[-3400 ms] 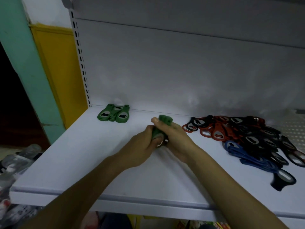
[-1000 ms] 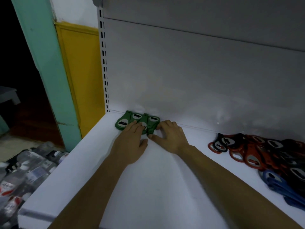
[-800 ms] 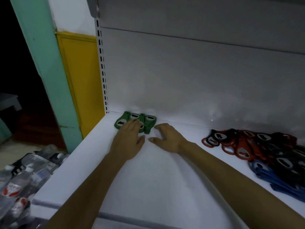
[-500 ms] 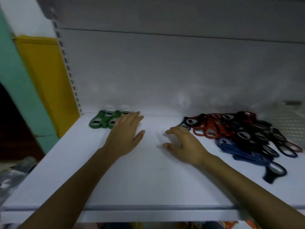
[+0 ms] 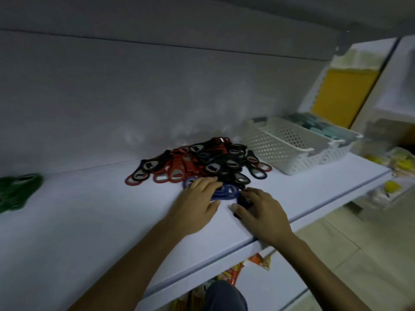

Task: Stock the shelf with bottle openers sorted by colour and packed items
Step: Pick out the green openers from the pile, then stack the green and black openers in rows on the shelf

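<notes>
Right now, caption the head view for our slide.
Left hand rests on blue openers, right hand beside it, at the mixed pile; green openers lie apart.

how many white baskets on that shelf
2. One basket sits just right of the opener pile. The other basket stands side by side with it, further right, and has teal items in it. No others seem hidden.
</notes>
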Action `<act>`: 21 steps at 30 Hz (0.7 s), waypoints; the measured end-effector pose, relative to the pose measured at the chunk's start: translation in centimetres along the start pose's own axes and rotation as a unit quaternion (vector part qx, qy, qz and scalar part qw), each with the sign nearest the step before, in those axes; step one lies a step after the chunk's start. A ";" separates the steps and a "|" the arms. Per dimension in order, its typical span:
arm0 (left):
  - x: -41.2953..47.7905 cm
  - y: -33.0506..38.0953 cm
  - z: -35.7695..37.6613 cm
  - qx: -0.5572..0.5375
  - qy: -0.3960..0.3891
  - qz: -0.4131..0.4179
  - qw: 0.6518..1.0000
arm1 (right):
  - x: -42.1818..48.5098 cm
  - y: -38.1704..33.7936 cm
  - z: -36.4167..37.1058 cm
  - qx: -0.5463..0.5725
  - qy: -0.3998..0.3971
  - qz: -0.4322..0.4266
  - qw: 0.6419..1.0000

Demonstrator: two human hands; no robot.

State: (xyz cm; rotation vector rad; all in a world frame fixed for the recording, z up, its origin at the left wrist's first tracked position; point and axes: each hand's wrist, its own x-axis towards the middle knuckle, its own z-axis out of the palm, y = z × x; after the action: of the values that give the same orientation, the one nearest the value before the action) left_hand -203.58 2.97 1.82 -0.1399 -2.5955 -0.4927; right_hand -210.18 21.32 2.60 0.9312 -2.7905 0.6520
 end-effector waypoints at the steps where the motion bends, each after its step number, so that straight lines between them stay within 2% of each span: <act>1: -0.3 -0.2 0.2 -0.006 0.006 0.001 1.000 | -0.2 0.1 0.2 -0.001 0.000 -0.009 1.000; 6: -0.7 -1.0 0.2 -0.029 0.046 -0.026 0.998 | -0.2 0.0 1.1 -0.028 0.006 -0.004 1.000; 17: -0.7 -1.2 0.5 0.004 0.043 -0.106 0.993 | -0.1 0.4 1.7 -0.042 0.008 0.000 0.999; 21: -0.7 -1.3 0.4 -0.012 0.051 -0.107 0.993 | -0.2 0.4 1.6 -0.039 0.012 -0.008 0.999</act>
State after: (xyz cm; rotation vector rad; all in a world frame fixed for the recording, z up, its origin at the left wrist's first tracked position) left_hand -203.40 1.89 0.73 0.1544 -2.5179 -0.5907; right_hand -210.26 20.99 0.93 0.9248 -2.7625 0.5440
